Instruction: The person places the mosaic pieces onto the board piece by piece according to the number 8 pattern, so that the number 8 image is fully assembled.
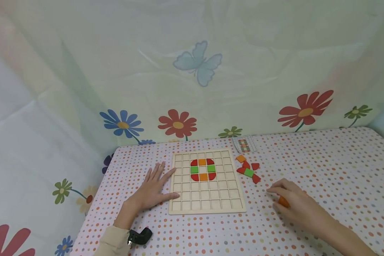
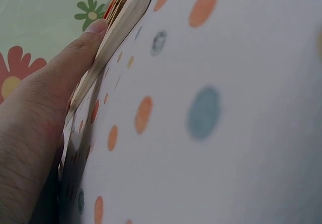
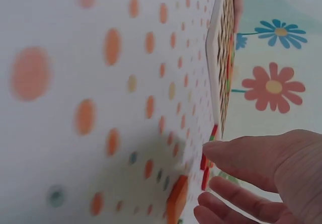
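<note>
A pale wooden grid board (image 1: 196, 205) lies on the dotted tablecloth. Set into its upper middle cells is a ring of red corner tiles (image 1: 212, 176), green squares (image 1: 194, 169) and orange squares (image 1: 203, 177). My left hand (image 1: 153, 190) is spread flat at the board's left side, its thumb (image 2: 75, 53) resting on the board's edge. To the right of the board, my right hand (image 1: 294, 204) hovers low with loosely bent fingers (image 3: 241, 199). An orange tile (image 3: 176, 199) lies on the cloth beneath it, seemingly apart from thumb and fingers, and partly hidden in the head view.
Loose red tiles (image 1: 256, 179), a green square (image 1: 249, 172) and an orange square (image 1: 241, 158) lie right of the board. A printed pattern card (image 1: 244, 145) lies behind them. A flowered curtain (image 1: 140, 89) hangs behind the table. A black strap device (image 1: 140, 236) is at my left wrist.
</note>
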A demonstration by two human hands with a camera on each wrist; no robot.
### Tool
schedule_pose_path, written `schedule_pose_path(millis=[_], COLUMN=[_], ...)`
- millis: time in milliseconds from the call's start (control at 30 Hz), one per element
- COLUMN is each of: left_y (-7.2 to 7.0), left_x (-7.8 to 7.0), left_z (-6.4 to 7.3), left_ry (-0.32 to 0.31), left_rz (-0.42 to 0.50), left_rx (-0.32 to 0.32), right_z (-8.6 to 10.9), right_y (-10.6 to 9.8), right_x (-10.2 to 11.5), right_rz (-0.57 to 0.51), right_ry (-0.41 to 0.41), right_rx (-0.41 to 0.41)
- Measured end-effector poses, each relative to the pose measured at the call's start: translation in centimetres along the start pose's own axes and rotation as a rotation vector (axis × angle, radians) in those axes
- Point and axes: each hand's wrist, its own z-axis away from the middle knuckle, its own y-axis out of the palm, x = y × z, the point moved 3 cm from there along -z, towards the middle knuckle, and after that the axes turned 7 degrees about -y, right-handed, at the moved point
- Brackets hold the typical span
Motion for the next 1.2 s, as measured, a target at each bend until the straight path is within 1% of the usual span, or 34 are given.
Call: schedule_pose_path(millis=[133,267,333,567,667,833,1000,1100,1200], left_y=[-0.1,-0.1,0.0,0.0,-0.1,0.0,0.0,0.0,0.0], left_x=[-0.1,-0.3,-0.3,-0.1,-0.1,0.0,0.0,0.0,-0.1], left_z=[0.0,-0.1,-0.1,0.0,0.0,0.0,0.1,0.1,0.1], left_ry=[0.010,0.020,0.022,0.011,0.011,0.013,0.008,0.004,-0.002], left_rz=[-0.005,-0.010,-0.010,-0.012,-0.010,-0.009,-0.004,0.004,0.006], left_rx=[-0.007,-0.009,-0.009,-0.010,-0.008,-0.008,-0.012,-0.012,-0.009], right_z=[0.9,1.5,1.7,1.7,1.6,1.7,1.8,1.8,1.3], right_y=[0.5,0.5,0.4,-0.3,-0.4,-0.3,-0.3,-0.3,-0.3], right_x=[-1.1,-1.8,-2.0,-2.8,-3.0,-3.6,-3.8,-3.4,-2.8], right_rz=[0.032,0.071,0.070,-0.036,-0.058,-0.101,-0.113,-0.108,-0.120], right_ry=[0.058,0.071,0.069,0.073,0.071,0.100,0.103,0.073,0.021], right_rx=[0.023,0.009,-0.010,0.000,-0.017,-0.036,-0.083,-0.143,-0.214])
